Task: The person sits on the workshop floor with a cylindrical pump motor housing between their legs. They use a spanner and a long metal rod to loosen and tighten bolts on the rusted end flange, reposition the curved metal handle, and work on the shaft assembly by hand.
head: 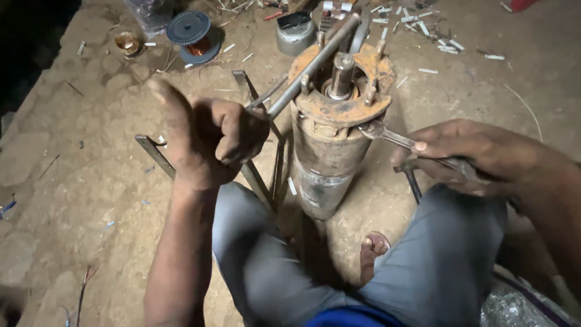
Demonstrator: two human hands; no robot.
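Observation:
A rusty cylindrical motor body [324,157] stands upright between my knees, its orange flange [342,109] on top with studs and a steel shaft [341,75] in the middle. My left hand [209,136] is closed around the near end of a long metal bar [308,69] that lies across the flange. My right hand [469,151] grips a spanner [387,134] whose head sits under the flange's right edge.
A metal angle-iron stand [260,175] leans beside the motor on the dirt floor. Behind it lie a spool of copper wire [192,33], a small grey tin [295,33] and scattered white scraps [423,27]. My sandalled foot [375,245] rests near the motor's base.

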